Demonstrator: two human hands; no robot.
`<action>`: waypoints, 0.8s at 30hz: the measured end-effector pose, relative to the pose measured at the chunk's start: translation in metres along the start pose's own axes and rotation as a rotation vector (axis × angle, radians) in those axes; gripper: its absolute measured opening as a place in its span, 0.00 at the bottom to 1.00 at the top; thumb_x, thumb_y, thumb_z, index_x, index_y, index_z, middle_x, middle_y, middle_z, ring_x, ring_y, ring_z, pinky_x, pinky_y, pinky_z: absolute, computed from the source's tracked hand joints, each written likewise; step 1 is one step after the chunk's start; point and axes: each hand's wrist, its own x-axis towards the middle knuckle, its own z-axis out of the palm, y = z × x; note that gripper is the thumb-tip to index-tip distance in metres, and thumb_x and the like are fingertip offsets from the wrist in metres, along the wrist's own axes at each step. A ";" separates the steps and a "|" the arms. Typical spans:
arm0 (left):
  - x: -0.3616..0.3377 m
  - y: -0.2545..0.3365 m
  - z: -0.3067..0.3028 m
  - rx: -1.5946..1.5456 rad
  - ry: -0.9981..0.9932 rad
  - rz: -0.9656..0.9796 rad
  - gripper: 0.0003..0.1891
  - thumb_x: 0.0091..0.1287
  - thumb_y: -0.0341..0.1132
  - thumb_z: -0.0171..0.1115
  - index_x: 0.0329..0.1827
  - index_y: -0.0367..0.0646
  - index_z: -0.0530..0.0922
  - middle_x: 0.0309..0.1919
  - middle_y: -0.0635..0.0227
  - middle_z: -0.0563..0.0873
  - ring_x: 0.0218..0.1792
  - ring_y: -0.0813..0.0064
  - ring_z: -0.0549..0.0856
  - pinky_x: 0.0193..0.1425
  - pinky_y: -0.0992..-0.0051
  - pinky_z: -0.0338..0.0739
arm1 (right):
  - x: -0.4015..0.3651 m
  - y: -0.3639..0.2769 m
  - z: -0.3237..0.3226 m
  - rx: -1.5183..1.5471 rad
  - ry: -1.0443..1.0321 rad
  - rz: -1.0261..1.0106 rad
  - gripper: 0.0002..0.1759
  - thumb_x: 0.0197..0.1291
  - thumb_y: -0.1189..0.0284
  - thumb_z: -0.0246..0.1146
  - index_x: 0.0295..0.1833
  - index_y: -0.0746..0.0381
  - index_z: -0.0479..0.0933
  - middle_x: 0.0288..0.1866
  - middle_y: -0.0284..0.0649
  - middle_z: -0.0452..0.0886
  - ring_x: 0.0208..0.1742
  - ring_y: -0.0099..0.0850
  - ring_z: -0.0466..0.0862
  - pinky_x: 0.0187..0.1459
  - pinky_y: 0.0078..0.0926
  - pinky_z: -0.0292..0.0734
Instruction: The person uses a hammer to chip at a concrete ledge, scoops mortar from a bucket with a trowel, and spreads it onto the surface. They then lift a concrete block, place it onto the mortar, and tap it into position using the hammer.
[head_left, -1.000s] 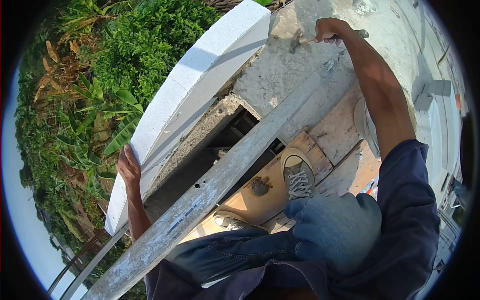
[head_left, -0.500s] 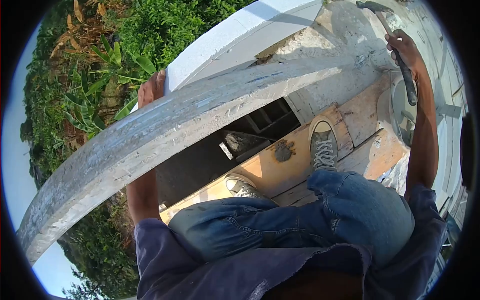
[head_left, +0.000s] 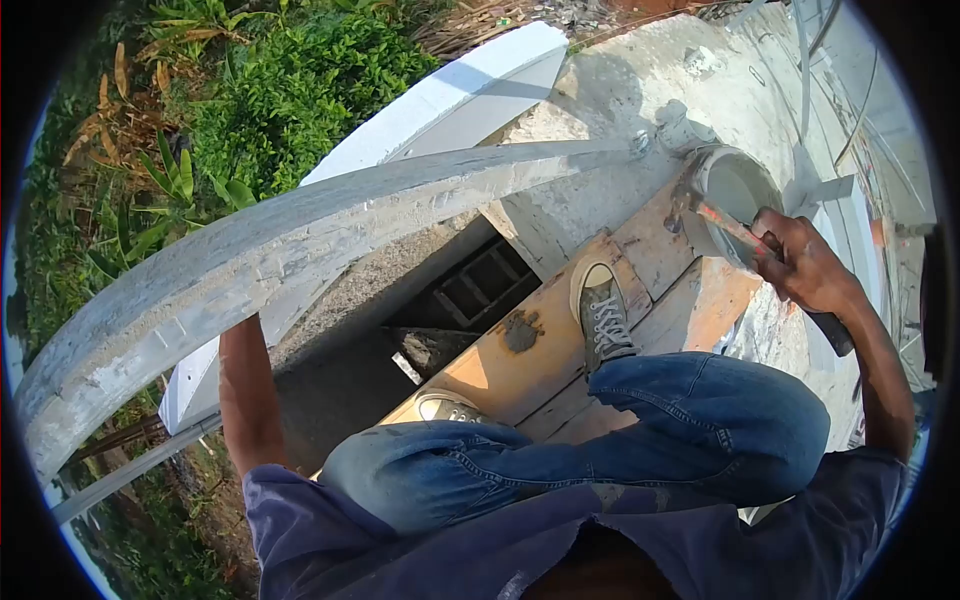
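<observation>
A hammer (head_left: 736,229) is in my right hand (head_left: 808,262), fingers wrapped round its handle. Its head points left, beside a bucket (head_left: 757,185) on my right. A long, pale grey, cement-smeared beam (head_left: 330,235) crosses in front of me, bowed by the lens. My left forearm (head_left: 248,390) reaches up behind this beam, and the hand itself is hidden there. Behind the beam lies a long white moulding (head_left: 440,110), its far end showing past the beam and another white part near my forearm.
My shoes (head_left: 604,315) rest on wooden planks (head_left: 545,365) with a cement blob (head_left: 521,331). Beyond their edge is a deep, dark opening (head_left: 340,400) with a ladder-like frame (head_left: 487,283). Green bushes (head_left: 310,90) grow below on the left. Thin rods stand at the upper right.
My right hand has brought the hammer down and in, its head swinging toward the bucket's left side. My left hand has slipped out of sight behind the beam. The view has shifted.
</observation>
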 end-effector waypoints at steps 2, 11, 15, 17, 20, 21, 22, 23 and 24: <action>-0.001 -0.009 0.000 0.074 0.019 0.043 0.22 0.73 0.43 0.52 0.67 0.45 0.70 0.47 0.45 0.81 0.47 0.46 0.81 0.50 0.53 0.73 | 0.018 0.009 0.035 -0.191 0.063 -0.482 0.16 0.59 0.73 0.64 0.46 0.65 0.65 0.22 0.48 0.76 0.16 0.40 0.75 0.24 0.40 0.69; 0.006 0.034 0.019 0.195 0.368 0.386 0.25 0.72 0.38 0.55 0.71 0.46 0.67 0.51 0.45 0.79 0.49 0.47 0.79 0.51 0.53 0.73 | 0.171 -0.076 0.259 1.061 -0.451 -0.028 0.24 0.68 0.66 0.54 0.66 0.63 0.65 0.28 0.36 0.75 0.22 0.24 0.77 0.22 0.25 0.75; 0.042 0.057 0.002 0.199 0.048 0.257 0.31 0.68 0.32 0.57 0.75 0.47 0.60 0.55 0.46 0.76 0.52 0.47 0.77 0.54 0.52 0.72 | 0.249 -0.113 0.287 1.704 0.080 0.132 0.20 0.70 0.68 0.54 0.64 0.61 0.67 0.27 0.35 0.74 0.21 0.25 0.75 0.20 0.26 0.74; 0.042 0.051 0.004 0.187 -0.356 0.092 0.38 0.65 0.26 0.59 0.78 0.47 0.55 0.58 0.47 0.73 0.54 0.47 0.75 0.55 0.52 0.72 | 0.291 -0.117 0.287 2.005 0.447 0.141 0.16 0.65 0.69 0.57 0.57 0.60 0.71 0.26 0.36 0.74 0.21 0.28 0.77 0.23 0.29 0.75; 0.033 0.045 0.018 0.285 0.474 0.580 0.37 0.64 0.26 0.60 0.77 0.40 0.56 0.54 0.44 0.75 0.47 0.48 0.77 0.52 0.51 0.72 | 0.352 -0.114 0.286 2.375 0.621 0.211 0.16 0.70 0.63 0.53 0.58 0.58 0.72 0.36 0.39 0.78 0.35 0.36 0.81 0.39 0.37 0.79; 0.036 0.038 0.025 0.290 0.475 0.577 0.37 0.64 0.26 0.60 0.77 0.40 0.56 0.54 0.44 0.75 0.47 0.48 0.77 0.52 0.51 0.72 | 0.372 -0.115 0.291 2.377 0.614 0.208 0.16 0.70 0.63 0.53 0.58 0.58 0.72 0.36 0.39 0.78 0.35 0.36 0.81 0.39 0.37 0.79; 0.035 0.025 0.035 0.196 0.403 0.528 0.34 0.65 0.26 0.59 0.76 0.40 0.59 0.53 0.45 0.76 0.44 0.49 0.78 0.49 0.52 0.72 | 0.389 -0.115 0.301 2.411 0.416 0.095 0.14 0.69 0.59 0.56 0.54 0.54 0.71 0.31 0.37 0.76 0.29 0.32 0.78 0.33 0.35 0.77; 0.038 0.013 0.046 0.105 0.330 0.479 0.32 0.65 0.26 0.59 0.74 0.40 0.62 0.52 0.46 0.78 0.42 0.50 0.78 0.46 0.52 0.73 | 0.406 -0.111 0.315 2.434 0.214 -0.017 0.12 0.67 0.56 0.59 0.50 0.49 0.71 0.26 0.35 0.75 0.24 0.28 0.76 0.27 0.33 0.75; 0.050 0.003 0.065 0.036 0.291 0.404 0.29 0.67 0.26 0.59 0.73 0.39 0.65 0.51 0.48 0.79 0.40 0.52 0.78 0.43 0.55 0.73 | 0.433 -0.094 0.335 2.274 0.312 -0.057 0.13 0.67 0.55 0.59 0.49 0.49 0.70 0.26 0.34 0.73 0.23 0.28 0.75 0.25 0.31 0.74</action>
